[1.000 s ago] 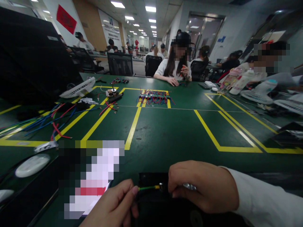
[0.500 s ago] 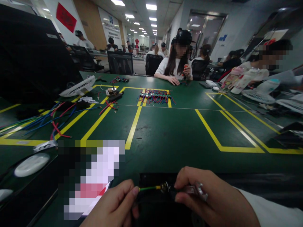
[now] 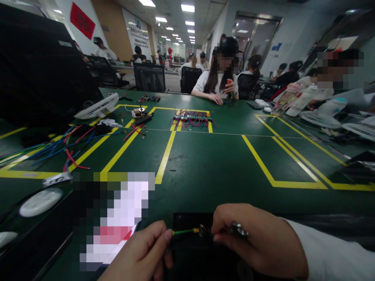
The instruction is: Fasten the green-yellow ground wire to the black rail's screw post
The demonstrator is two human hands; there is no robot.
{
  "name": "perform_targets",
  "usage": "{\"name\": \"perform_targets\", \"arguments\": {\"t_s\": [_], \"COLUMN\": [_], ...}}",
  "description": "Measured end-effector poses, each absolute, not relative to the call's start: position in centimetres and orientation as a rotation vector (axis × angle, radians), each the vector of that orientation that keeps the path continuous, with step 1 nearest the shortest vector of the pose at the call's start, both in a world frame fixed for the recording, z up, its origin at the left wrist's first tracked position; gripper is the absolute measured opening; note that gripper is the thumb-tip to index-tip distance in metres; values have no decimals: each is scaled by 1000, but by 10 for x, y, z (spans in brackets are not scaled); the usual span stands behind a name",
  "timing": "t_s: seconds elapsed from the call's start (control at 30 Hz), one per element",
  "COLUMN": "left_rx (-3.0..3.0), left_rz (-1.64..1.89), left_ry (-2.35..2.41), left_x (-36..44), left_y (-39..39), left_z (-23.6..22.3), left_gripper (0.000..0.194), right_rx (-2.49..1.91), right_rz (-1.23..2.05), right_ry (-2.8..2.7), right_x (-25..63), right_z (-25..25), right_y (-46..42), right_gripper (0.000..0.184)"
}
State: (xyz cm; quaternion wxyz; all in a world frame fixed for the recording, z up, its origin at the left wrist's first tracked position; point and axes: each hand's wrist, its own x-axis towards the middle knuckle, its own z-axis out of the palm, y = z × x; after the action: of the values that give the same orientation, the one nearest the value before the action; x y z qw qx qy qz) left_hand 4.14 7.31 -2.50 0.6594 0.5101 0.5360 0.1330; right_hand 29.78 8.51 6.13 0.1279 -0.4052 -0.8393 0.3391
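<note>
My left hand (image 3: 149, 246) is closed, pinching a green-and-yellow wire (image 3: 184, 232) between thumb and fingertips. The wire runs right to a small metal fitting (image 3: 202, 230) above a black object (image 3: 190, 255) at the table's near edge. Just right of that fitting, my right hand (image 3: 258, 238) is closed with thumb and forefinger together. A shiny metal tool (image 3: 240, 229) shows partly behind its fingers; its kind is not clear. Whatever sits between the right fingertips is dark and hard to make out.
A blurred-out phone-like screen (image 3: 123, 218) lies left of my hands. Loose coloured wires (image 3: 70, 144) and a white fan (image 3: 99, 107) are at left. A wired circuit-board bundle (image 3: 193, 118) lies mid-table. Across sits a co-worker (image 3: 219, 78); bottles (image 3: 304, 99) stand at right.
My right hand has turned and shifted slightly left, nearer the fitting, and the metal tool is tilted differently and less visible. My left hand holds the wire almost unchanged.
</note>
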Motion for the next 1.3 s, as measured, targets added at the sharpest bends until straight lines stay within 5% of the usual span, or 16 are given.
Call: {"name": "perform_targets", "arguments": {"t_s": [0.4,0.9,1.3], "left_rx": [1194,1144,1129], "left_rz": [287,283,297], "left_ry": [1215,1217,1238], "left_x": [40,40,44], "left_y": [71,71,73], "left_z": [-26,-19,-20], "left_gripper": [45,45,43], "right_rx": [-831,-1445,-1320], "right_rz": [1101,974,965], "right_ry": [-2621,-2236,-2426], "right_x": [298,295,292], "right_z": [72,61,65], "right_y": [113,71,79], "right_gripper": [15,6,7]}}
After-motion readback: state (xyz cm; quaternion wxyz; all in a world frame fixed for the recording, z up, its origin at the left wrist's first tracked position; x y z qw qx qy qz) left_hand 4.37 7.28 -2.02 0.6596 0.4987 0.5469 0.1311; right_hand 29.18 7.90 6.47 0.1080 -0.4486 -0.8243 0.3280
